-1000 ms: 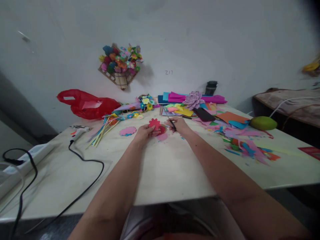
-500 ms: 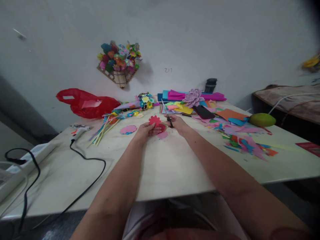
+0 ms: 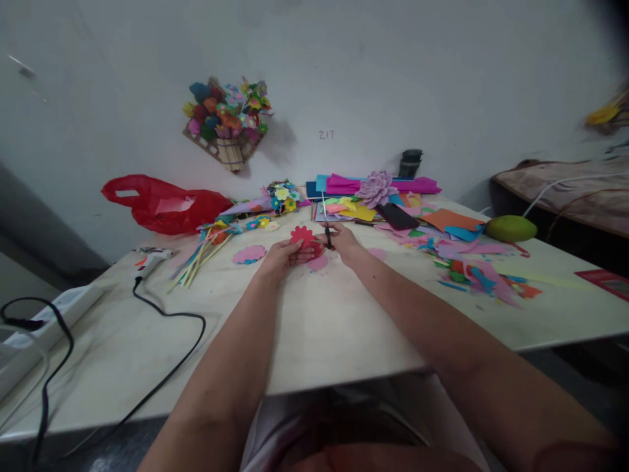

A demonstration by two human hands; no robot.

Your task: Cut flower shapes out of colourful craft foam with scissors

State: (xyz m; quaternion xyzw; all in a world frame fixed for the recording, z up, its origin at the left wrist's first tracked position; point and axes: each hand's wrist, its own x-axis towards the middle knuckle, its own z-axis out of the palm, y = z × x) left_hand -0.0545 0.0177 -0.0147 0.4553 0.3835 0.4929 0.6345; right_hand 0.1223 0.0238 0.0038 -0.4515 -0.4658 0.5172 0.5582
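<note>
My left hand (image 3: 284, 257) pinches a red scalloped paper flower (image 3: 301, 237) above the middle of the table. More red paper shows beside its fingers. In my right hand (image 3: 343, 242) are black-handled scissors (image 3: 328, 235), their blades pointing up and away, just right of the red flower. A pink paper piece (image 3: 318, 263) lies under the hands. To the left, a pink scalloped disc (image 3: 249, 254) rests on a blue one.
A glue gun (image 3: 153, 262) with a black cable and a red plastic bag (image 3: 170, 206) are on the left. Coloured paper scraps (image 3: 484, 278), a dark phone (image 3: 397, 216) and a green fruit (image 3: 511, 228) are on the right of the table (image 3: 344, 341).
The scissors have turned more upright in my right hand. The whole view has shifted slightly, while my left hand still holds the red flower.
</note>
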